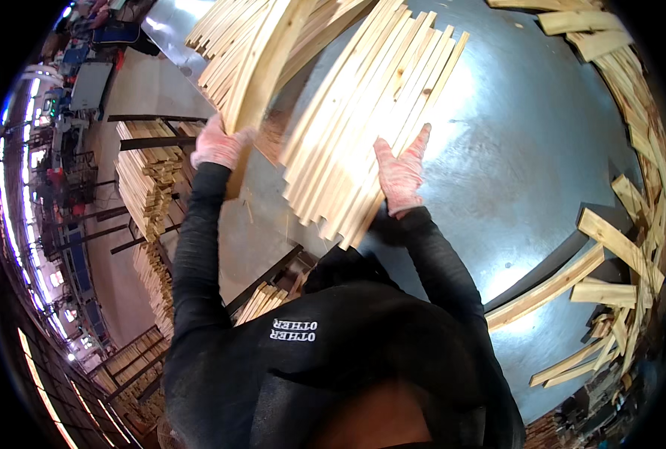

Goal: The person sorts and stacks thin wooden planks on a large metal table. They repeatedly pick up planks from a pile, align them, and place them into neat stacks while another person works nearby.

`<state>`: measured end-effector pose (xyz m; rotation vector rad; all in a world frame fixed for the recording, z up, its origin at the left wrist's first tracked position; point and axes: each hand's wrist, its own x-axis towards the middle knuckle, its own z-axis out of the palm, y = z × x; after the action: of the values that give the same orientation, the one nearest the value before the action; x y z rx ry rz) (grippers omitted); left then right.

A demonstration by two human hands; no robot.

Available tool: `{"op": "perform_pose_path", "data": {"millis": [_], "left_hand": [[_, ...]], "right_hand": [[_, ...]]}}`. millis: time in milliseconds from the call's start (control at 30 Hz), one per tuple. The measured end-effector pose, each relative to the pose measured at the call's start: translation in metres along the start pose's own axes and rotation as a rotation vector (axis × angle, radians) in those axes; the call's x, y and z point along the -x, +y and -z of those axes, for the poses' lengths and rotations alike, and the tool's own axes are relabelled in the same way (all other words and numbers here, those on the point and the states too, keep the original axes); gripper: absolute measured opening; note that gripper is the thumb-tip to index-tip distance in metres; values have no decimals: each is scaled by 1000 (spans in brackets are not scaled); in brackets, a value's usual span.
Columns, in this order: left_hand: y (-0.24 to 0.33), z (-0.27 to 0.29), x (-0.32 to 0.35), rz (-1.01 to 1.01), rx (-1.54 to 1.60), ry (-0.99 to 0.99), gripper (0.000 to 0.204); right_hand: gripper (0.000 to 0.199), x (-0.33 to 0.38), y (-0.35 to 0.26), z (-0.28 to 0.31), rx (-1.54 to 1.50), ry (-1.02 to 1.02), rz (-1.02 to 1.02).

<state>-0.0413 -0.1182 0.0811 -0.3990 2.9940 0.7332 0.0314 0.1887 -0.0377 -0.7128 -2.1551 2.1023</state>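
Observation:
My left hand (222, 144), in a pinkish-white work glove, grips the edge of a long pale wooden board (262, 63). The board slants up and away, its near end past the metal table's edge. My right hand (402, 173), gloved alike, is at the right side of a row of narrow wooden strips (370, 105). Its thumb and a finger are spread apart along the strips; the other fingers are hard to see. The strips lie side by side, slanting, their near ends uneven. Behind the board lies another batch of wooden strips (217, 41).
The shiny metal table (490, 150) spreads to the right. A curved-looking board (546, 288) and a jumbled pile of offcuts (617, 239) line its right side. Racks of stacked wood (149, 179) stand at the left on the floor (149, 82).

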Motion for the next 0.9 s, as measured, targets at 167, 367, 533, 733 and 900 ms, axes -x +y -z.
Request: {"op": "perform_pose_path", "data": {"millis": [167, 367, 533, 733, 900], "left_hand": [[-23, 55, -55, 30, -105, -16, 64], [-30, 62, -90, -60, -190, 22, 71], [36, 15, -134, 3, -653, -194, 80], [-23, -17, -139, -257, -1005, -93, 95], [141, -80, 54, -857, 67, 176, 68]], "right_hand": [[114, -20, -16, -84, 210, -160, -53], [109, -58, -12, -98, 284, -255, 94], [78, -72, -52, -10, 455, -608, 12], [97, 58, -6, 251, 1256, 747, 20], [110, 179, 36, 348, 851, 657, -690]]}}
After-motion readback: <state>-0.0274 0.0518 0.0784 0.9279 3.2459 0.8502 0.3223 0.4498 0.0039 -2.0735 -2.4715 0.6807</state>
